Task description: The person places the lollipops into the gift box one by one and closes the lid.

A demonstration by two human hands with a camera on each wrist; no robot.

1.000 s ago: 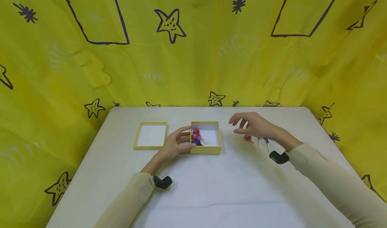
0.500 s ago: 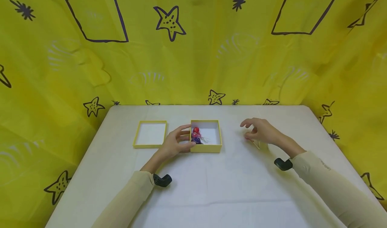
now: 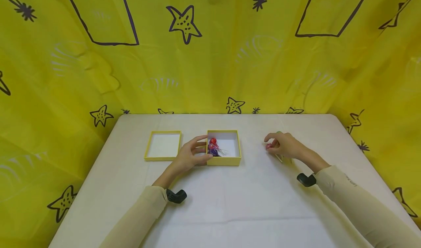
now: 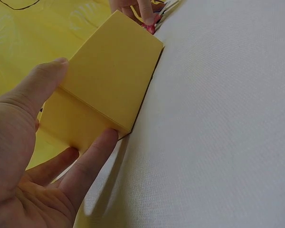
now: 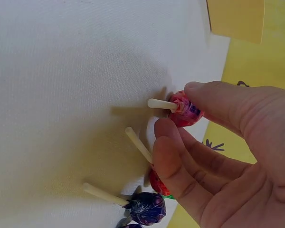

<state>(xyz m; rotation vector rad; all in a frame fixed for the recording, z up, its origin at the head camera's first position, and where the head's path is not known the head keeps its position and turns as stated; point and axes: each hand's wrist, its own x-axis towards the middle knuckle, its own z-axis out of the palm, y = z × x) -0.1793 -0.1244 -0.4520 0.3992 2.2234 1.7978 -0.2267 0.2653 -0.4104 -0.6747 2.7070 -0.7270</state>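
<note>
The left hand (image 3: 187, 158) holds the left side of a yellow box (image 3: 224, 161), its thumb at the near corner and its fingers along the side. Inside the box, at the left, lie several wrapped lollipops (image 3: 213, 147), red, pink and purple. To the right of the box, the right hand (image 3: 285, 146) pinches a pink-red lollipop (image 5: 185, 109) between thumb and fingers in the right wrist view. Below those fingers are a red lollipop (image 5: 159, 182) with some green and a dark purple one (image 5: 147, 208), both with white sticks.
A shallow yellow-rimmed lid (image 3: 162, 159) lies on the white table (image 3: 230, 204) left of the box, near the left hand. A yellow patterned curtain (image 3: 210, 58) stands behind the table and at both sides.
The right hand has moved right and down from above the table beside the box to the loose lollipops, and its fingers have closed on one. The left hand still holds the box.
</note>
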